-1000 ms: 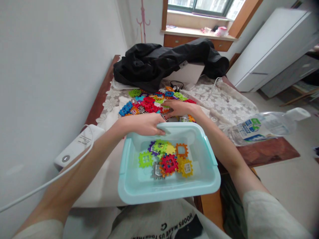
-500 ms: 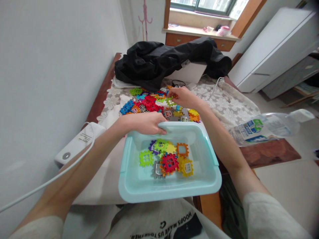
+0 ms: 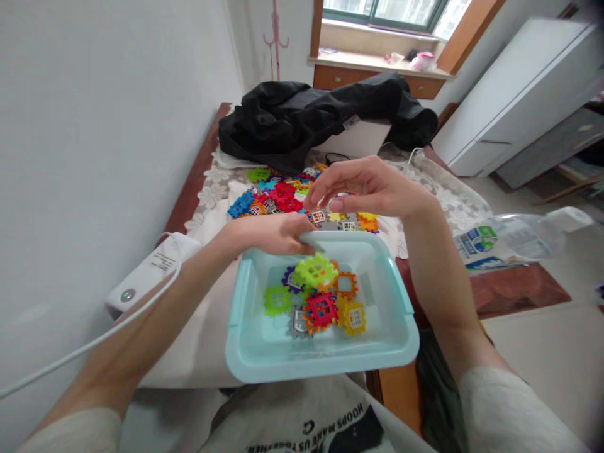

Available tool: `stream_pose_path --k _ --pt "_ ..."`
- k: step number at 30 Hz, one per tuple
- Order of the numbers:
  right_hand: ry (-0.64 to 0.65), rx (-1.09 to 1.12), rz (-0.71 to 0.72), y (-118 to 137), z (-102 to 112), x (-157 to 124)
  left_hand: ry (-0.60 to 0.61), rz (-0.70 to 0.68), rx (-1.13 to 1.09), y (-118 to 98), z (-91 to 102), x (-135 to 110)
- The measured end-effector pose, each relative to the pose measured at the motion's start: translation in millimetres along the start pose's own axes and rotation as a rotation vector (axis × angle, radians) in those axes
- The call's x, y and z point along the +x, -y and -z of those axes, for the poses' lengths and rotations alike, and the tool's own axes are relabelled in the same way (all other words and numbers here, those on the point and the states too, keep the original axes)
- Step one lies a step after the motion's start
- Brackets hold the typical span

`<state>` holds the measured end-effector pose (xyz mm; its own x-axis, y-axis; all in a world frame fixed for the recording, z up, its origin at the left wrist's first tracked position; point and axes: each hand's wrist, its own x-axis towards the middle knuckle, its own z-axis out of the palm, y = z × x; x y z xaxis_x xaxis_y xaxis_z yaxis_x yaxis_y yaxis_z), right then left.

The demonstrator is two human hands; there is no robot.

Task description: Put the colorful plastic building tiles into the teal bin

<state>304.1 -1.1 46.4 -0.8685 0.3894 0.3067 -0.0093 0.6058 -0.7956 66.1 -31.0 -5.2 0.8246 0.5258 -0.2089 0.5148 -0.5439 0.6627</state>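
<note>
My left hand (image 3: 278, 233) grips the far rim of a light blue plastic bin (image 3: 323, 368), thumb over the edge. Inside lie several square interlocking building blocks, among them a red block (image 3: 321, 310), a yellow block (image 3: 353, 318) and an orange frame block (image 3: 346, 285). A light green block (image 3: 317, 270), slightly blurred, is above the others inside the bin, touched by no hand. Over the far rim my right hand (image 3: 358, 189) hovers with fingers apart and nothing in them. Behind the bin spreads a pile of colourful blocks (image 3: 285, 196), partly hidden by my right hand.
A clear plastic bottle (image 3: 514, 239) is at the right. By the wall on the left sits a white power strip-like box (image 3: 153, 267) with a white cable (image 3: 108, 336). Black cloth (image 3: 283, 119) is heaped at the table's far end, partly over a white laptop-like panel (image 3: 363, 139).
My right hand has come from the pile toward the bin and let go of a light green block, which is now over the bin. My left hand keeps its grip on the rim.
</note>
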Motion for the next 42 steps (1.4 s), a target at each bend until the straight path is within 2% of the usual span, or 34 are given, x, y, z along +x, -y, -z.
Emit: stream_pose_path --k 2,5,7,9,11,13,18,26,32,37,40,42 --pt "-0.089 -0.141 -0.069 -27.8 2.7 3.1 0.045 0.065 0.009 -2.5 1.3 1.9" --pt "-0.167 -0.418 -0.203 -82.5 3.9 4.9 0.088 0.073 -0.028 -5.4 2.6 4.1" --pt "-0.096 -0.566 -0.341 -115.0 1.3 3.5 0.083 0.071 -0.041 -5.8 2.5 4.4" --pt "0.033 -0.635 -0.478 -137.6 -2.5 1.5 0.084 0.075 -0.044 -5.5 1.8 4.1" --pt "0.138 -0.658 -0.526 -149.0 -5.0 0.8 0.088 0.074 -0.043 -4.9 1.1 3.8" --pt "0.169 -0.677 -0.512 -151.4 -5.2 2.0 0.087 0.071 -0.037 -4.5 0.6 3.7" --pt "0.098 -0.743 -0.501 -142.4 -2.8 7.2 0.078 0.058 -0.042 -4.9 1.0 3.8" --pt "0.066 -0.75 -0.447 -117.9 1.1 9.5 0.08 0.061 -0.053 -3.9 1.1 3.9" --pt "-0.092 -0.648 -0.382 -89.5 11.7 5.1 0.099 0.043 -0.055 -3.2 2.2 4.4" --pt "-0.228 -0.439 -0.272 -59.8 18.2 0.1 0.095 0.079 -0.025 -5.1 3.1 4.4" --pt "-0.254 -0.203 -0.179 -32.3 16.5 -3.8 0.06 0.131 0.034 -5.2 2.3 2.3" --pt "-0.228 -0.048 -0.103 -12.2 12.8 -6.8 0.033 0.136 0.028 -4.1 1.1 0.3"
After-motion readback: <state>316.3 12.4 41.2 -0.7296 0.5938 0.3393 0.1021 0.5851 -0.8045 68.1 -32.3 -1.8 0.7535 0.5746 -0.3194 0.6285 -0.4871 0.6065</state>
